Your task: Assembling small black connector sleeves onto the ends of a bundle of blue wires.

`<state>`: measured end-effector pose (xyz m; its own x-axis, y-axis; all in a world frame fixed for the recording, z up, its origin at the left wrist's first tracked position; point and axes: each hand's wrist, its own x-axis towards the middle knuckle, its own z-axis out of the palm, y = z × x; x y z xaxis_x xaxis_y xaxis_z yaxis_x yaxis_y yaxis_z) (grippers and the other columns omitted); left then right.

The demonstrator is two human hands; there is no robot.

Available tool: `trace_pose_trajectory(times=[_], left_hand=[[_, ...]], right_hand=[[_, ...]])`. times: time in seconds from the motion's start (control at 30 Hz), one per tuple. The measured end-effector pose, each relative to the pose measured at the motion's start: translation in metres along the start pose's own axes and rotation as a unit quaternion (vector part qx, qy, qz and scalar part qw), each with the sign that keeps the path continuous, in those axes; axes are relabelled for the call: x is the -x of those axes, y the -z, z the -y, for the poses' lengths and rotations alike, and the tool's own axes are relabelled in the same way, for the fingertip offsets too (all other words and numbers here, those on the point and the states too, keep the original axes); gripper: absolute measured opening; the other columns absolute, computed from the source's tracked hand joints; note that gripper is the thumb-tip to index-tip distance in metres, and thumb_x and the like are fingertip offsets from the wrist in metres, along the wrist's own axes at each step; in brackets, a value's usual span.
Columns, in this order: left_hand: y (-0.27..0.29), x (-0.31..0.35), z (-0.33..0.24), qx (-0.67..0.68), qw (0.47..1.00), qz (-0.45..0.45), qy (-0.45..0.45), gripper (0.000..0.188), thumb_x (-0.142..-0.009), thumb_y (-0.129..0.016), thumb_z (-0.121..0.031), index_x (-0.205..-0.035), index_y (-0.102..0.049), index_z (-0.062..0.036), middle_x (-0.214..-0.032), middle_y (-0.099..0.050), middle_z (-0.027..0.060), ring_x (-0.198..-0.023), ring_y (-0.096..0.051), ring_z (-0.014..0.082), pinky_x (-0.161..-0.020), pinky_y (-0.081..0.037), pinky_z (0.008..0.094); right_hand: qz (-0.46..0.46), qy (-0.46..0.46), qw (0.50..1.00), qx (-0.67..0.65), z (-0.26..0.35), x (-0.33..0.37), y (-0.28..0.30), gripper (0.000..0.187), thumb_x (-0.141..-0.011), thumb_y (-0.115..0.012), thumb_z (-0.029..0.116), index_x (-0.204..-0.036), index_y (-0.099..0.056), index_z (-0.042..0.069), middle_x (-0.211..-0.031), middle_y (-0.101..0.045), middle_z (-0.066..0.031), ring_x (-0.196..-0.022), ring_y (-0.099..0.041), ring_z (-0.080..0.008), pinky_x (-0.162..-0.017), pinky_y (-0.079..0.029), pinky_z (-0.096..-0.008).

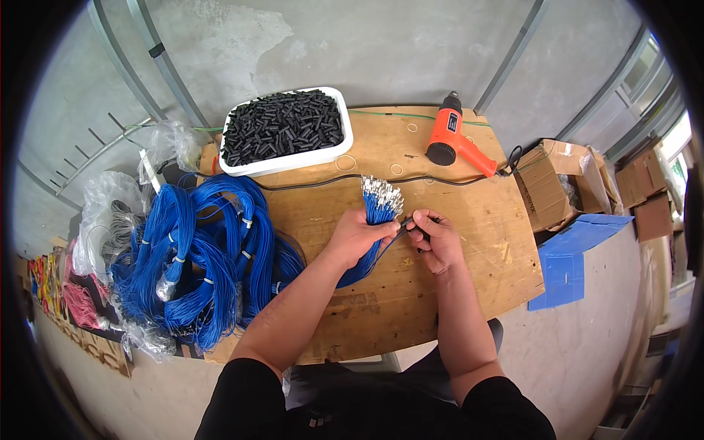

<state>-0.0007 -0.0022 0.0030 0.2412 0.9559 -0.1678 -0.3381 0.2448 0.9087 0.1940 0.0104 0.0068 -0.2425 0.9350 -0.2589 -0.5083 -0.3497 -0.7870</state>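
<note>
My left hand [353,236] is closed round a bundle of blue wires [379,215], whose silvery metal terminals [382,193] fan out above the fist. To its right, my right hand [438,242] pinches a short black sleeve [408,222] between thumb and forefinger, at the end of a single blue wire drawn aside from the bundle. Something dark also shows among its curled fingers, too hidden to count. Below the left hand the wires trail left over the wooden table [484,264]. Short black sleeves [284,128] fill a white tub [345,139] at the back.
Tied hanks of blue wire [198,257] heap up on the left, beside clear plastic bags [103,213]. An orange heat gun [455,139] lies back right. A black cable [323,182] and rubber bands [396,169] cross the tabletop. Cardboard boxes [543,187] stand beyond its right edge.
</note>
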Motion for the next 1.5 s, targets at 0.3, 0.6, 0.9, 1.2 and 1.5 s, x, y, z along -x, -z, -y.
trace_pose_trajectory(times=[0.3, 0.6, 0.9, 1.2, 1.5], left_hand=[[-0.003, 0.0, 0.002, -0.072, 0.996, -0.028, -0.04, 0.016, -0.087, -0.076, -0.009, -0.098, -0.07, 0.0002, -0.079, -0.066, 0.0014, -0.069, -0.058, 0.0081, -0.061, -0.046, 0.0236], [-0.004, 0.0, 0.005, -0.278, 0.949, -0.075, -0.13, 0.016, -0.084, -0.078, -0.008, -0.097, -0.073, 0.0003, -0.085, -0.073, 0.0031, -0.074, -0.061, 0.0052, -0.066, -0.05, 0.0247], [-0.003, 0.001, 0.001, -0.24, 0.968, -0.034, -0.066, 0.02, -0.083, -0.079, -0.013, -0.098, -0.071, -0.0015, -0.092, -0.072, 0.0077, -0.078, -0.063, 0.0089, -0.07, -0.051, 0.0286], [0.006, -0.004, 0.004, 0.019, 1.0, -0.019, -0.002, 0.021, -0.086, -0.077, -0.012, -0.102, -0.069, -0.0017, -0.084, -0.066, 0.0015, -0.073, -0.058, 0.0098, -0.066, -0.046, 0.0256], [-0.003, 0.0, -0.001, -0.004, 0.999, -0.039, -0.006, 0.019, -0.086, -0.076, -0.011, -0.1, -0.07, -0.0007, -0.085, -0.068, 0.0021, -0.072, -0.059, 0.009, -0.064, -0.047, 0.0251]], right_hand=[[-0.093, 0.11, 0.989, 0.021, 0.001, 0.002, -0.006, 0.007, -0.09, -0.071, 0.006, -0.092, -0.068, 0.001, -0.076, -0.065, -0.0044, -0.055, -0.05, -0.0059, -0.044, -0.032, -0.0177], [-0.103, 0.126, 0.972, 0.171, -0.004, 0.005, -0.017, 0.009, -0.086, -0.075, 0.004, -0.093, -0.072, 0.0, -0.063, -0.058, 0.0027, -0.05, -0.044, -0.0029, -0.044, -0.031, -0.0187], [-0.101, 0.106, 0.973, 0.176, -0.001, 0.005, -0.016, 0.008, -0.087, -0.074, 0.005, -0.093, -0.072, 0.0, -0.066, -0.061, 0.0018, -0.05, -0.046, -0.0029, -0.045, -0.033, -0.0185], [-0.098, 0.105, 0.982, 0.123, -0.001, 0.006, -0.016, 0.007, -0.088, -0.073, 0.005, -0.091, -0.071, -0.001, -0.071, -0.063, -0.0002, -0.051, -0.047, -0.0032, -0.045, -0.033, -0.0183], [-0.086, 0.101, 0.987, 0.092, -0.007, 0.007, -0.021, 0.006, -0.089, -0.072, 0.005, -0.091, -0.07, -0.001, -0.071, -0.062, -0.0002, -0.053, -0.047, -0.0034, -0.044, -0.032, -0.0174]])
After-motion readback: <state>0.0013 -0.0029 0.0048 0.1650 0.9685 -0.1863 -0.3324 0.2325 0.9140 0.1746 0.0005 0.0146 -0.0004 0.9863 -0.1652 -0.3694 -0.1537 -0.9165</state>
